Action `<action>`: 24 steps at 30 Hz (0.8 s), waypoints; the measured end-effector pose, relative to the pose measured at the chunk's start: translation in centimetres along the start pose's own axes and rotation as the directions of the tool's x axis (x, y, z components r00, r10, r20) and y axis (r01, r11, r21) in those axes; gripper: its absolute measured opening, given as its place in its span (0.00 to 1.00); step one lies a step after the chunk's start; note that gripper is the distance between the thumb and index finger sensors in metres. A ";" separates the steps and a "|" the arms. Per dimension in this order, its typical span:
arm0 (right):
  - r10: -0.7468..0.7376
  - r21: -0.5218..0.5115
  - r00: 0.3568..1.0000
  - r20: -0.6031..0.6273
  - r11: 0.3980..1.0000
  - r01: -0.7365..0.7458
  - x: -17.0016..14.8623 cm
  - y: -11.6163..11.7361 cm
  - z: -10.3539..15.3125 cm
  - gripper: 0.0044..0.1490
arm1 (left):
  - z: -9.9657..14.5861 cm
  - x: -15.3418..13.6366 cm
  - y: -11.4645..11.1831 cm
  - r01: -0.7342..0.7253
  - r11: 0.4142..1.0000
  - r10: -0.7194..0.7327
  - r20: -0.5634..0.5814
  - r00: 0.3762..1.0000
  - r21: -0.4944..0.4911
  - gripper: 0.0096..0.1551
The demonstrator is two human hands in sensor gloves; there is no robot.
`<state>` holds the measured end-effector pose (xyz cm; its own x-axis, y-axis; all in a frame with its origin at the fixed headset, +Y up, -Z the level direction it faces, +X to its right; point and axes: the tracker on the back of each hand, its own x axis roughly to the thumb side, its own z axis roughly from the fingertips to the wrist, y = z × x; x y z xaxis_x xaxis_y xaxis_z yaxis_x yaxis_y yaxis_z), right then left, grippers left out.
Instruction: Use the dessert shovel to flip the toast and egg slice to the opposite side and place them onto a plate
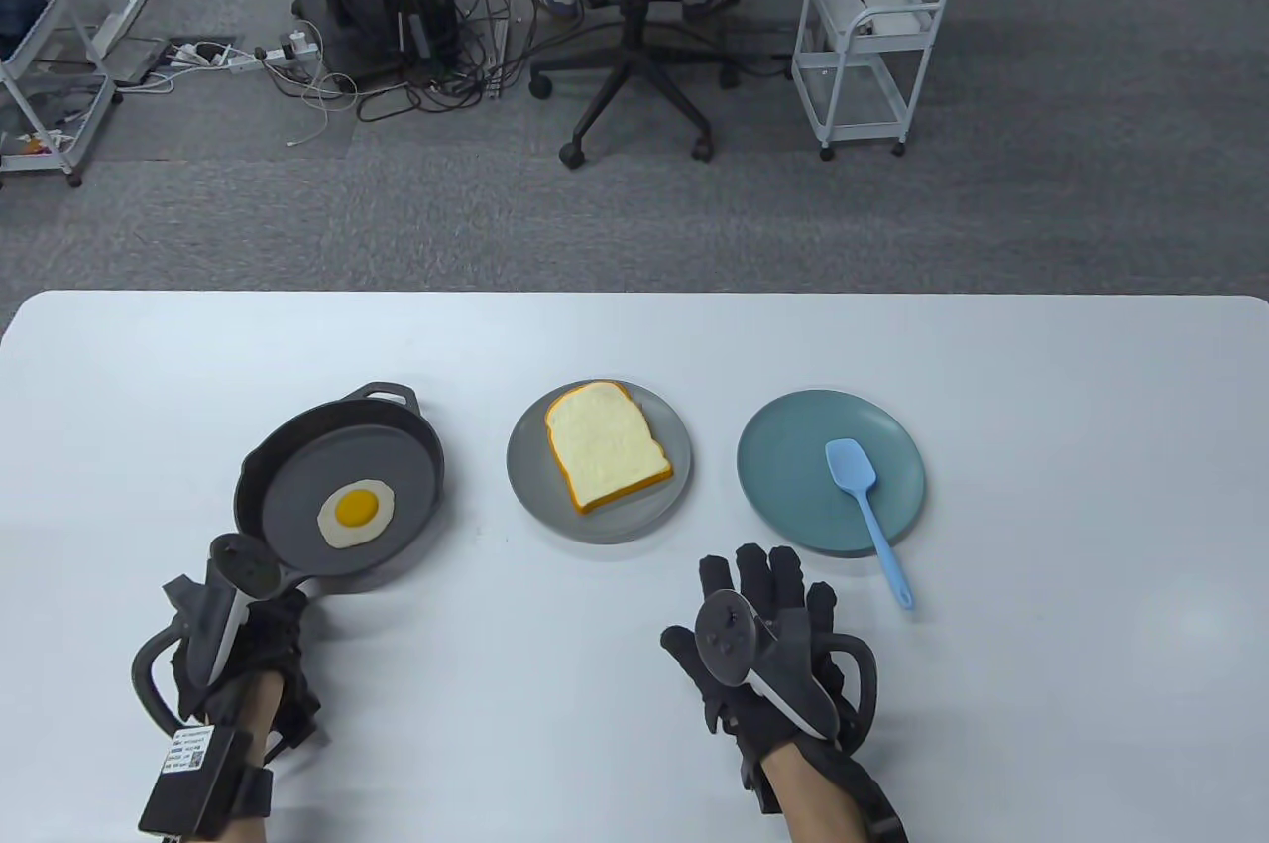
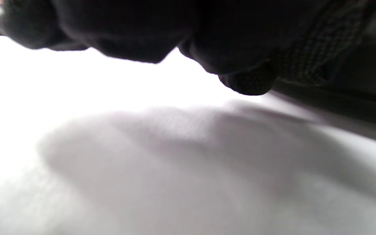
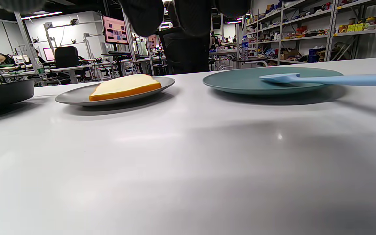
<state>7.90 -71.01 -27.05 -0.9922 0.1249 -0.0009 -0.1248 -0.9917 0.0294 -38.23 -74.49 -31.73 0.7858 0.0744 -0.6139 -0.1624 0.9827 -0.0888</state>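
White tabletop (image 1: 634, 734), nothing flipped yet.
Right hand (image 1: 768, 645) flat, empty; left hand (image 1: 248, 645) gripping pan handle (image 1: 297, 580). Next: grasp dessert shovel (image 1: 867, 496).

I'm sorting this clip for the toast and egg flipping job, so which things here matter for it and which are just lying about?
For the job:
blue dessert shovel
toast
egg slice
pan
grey plate
teal plate

Lying about:
office chair
white cart
floor cables

shovel (image 1: 865, 506) lt blue | plate (image 1: 783, 496) teal | toast (image 1: 605, 458) cream, orange crust | pan (image 1: 297, 476) dk grey
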 end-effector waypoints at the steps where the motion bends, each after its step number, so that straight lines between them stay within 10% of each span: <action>1: 0.000 -0.001 1.000 -0.001 1.000 0.000 0.0 0.0 0.0 0.55 | 0.3 0.2 0.4 0.000 1.000 0.000 0.020 1.000 0.023 0.21; 13: -0.008 -0.013 1.000 -0.012 1.000 0.008 -0.2 -0.1 0.0 0.55 | 6.1 4.1 3.5 -0.012 0.986 -0.035 0.280 0.959 0.164 0.21; 24: -0.078 -0.105 0.996 -0.031 0.992 0.075 -1.0 -1.3 0.4 0.57 | 11.2 9.1 2.0 0.116 0.986 -0.165 0.610 0.775 0.119 0.21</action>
<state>9.05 -69.88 -26.70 -0.9789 0.2012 -0.0344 -0.1982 -0.9772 -0.0760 -24.76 -70.00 -28.73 0.9999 -0.0008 0.0171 0.0019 0.9978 -0.0657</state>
